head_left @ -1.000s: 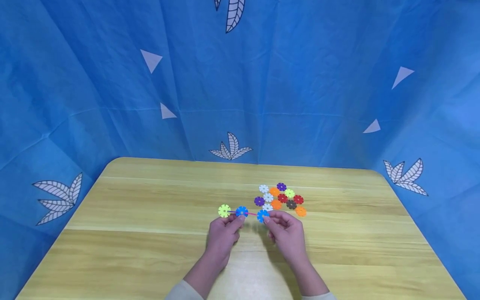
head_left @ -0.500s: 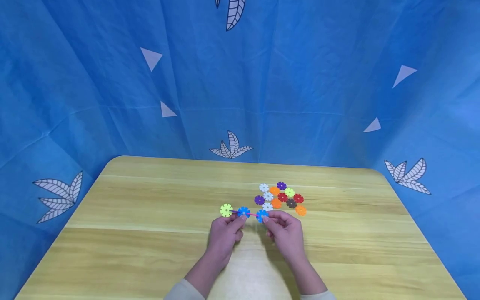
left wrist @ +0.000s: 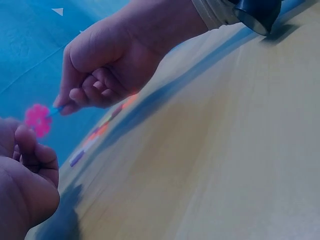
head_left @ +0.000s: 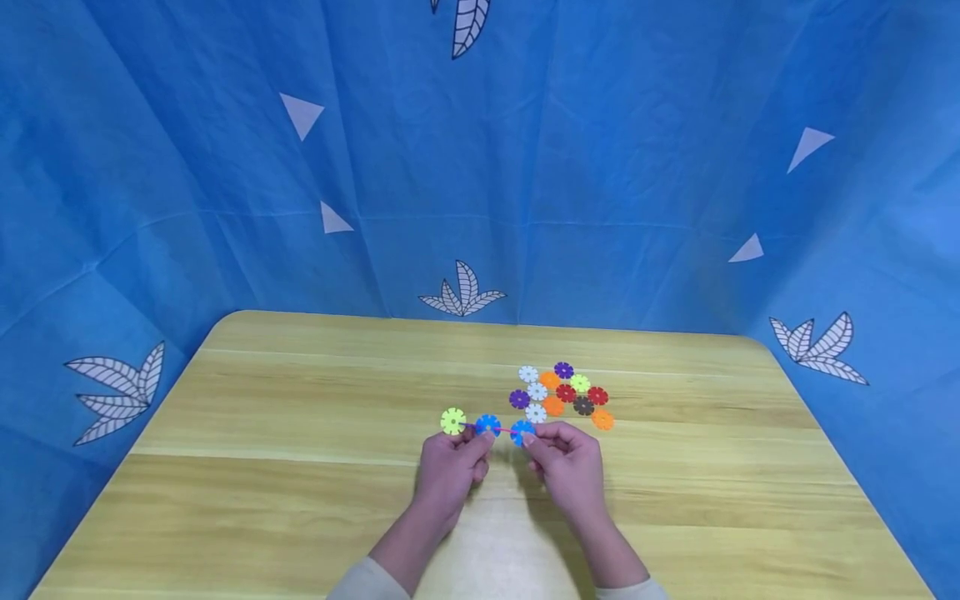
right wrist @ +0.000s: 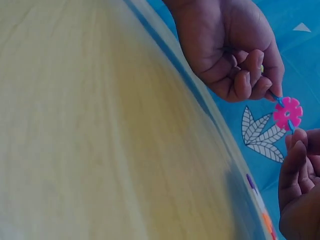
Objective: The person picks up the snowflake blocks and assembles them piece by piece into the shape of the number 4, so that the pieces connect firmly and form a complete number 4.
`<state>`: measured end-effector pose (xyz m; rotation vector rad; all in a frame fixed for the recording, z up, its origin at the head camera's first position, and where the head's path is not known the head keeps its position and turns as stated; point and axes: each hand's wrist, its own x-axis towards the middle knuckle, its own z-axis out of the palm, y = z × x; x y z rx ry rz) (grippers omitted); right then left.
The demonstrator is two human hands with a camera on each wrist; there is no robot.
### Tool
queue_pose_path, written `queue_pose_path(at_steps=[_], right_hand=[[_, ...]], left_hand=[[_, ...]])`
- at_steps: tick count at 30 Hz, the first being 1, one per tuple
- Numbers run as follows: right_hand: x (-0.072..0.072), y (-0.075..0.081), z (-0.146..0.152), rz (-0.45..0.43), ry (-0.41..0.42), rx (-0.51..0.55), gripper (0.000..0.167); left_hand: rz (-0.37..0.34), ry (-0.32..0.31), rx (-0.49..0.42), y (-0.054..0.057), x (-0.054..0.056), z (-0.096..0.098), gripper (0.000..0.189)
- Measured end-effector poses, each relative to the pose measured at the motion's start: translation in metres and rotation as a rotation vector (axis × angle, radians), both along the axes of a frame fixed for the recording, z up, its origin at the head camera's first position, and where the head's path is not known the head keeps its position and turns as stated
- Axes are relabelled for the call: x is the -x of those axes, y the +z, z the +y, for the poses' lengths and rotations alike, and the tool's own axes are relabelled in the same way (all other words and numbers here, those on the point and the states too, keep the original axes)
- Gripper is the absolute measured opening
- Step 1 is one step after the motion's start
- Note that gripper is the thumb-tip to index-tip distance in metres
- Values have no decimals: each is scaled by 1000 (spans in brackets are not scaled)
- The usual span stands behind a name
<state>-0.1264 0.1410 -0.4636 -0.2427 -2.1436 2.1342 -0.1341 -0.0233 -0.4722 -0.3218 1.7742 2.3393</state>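
Note:
A short chain of notched plastic snowflake discs stretches between my two hands, raised above the table. At its left end is a yellow-green disc [head_left: 453, 421]. My left hand [head_left: 450, 473] pinches a blue disc [head_left: 488, 427] at the chain's middle, thumb on its face. My right hand [head_left: 572, 473] pinches another blue disc [head_left: 522, 432] by its edge. Between the blue discs a pink disc [right wrist: 288, 114] stands edge-on in the head view and shows its full face in the right wrist view, both blue edges meeting its notches. A dark, thin disc edge links yellow-green to blue.
Beyond my right hand, several loose discs lie flat on the wooden table [head_left: 285, 500], among them a white disc [head_left: 528, 374], a dark brown disc [head_left: 583, 406] and an orange disc [head_left: 602, 419]. A blue printed curtain [head_left: 600, 167] hangs behind the table.
The hands have drawn slightly closer together, and the gap between the two blue discs is narrower. The left hand shifted a little right, the right hand a little left. The loose discs stay put.

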Motion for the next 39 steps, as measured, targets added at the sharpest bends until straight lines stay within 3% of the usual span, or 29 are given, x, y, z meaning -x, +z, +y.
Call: queue_pose_path(at_steps=[9,17,32,39], right_hand=[[3,1,0,-10,0,50,12],[3,-1,-3,-23,28,50,12],[1,-1,-6,-25,60,29,13],[4,-2,6,29,36,-27,16]], left_hand=[[17,38,-32,6,0,0,23],[43,-17,45,4,-2,6,22],[63,-42,85,3,-3,6,19],[58,-23,78,4,-1,4,20]])
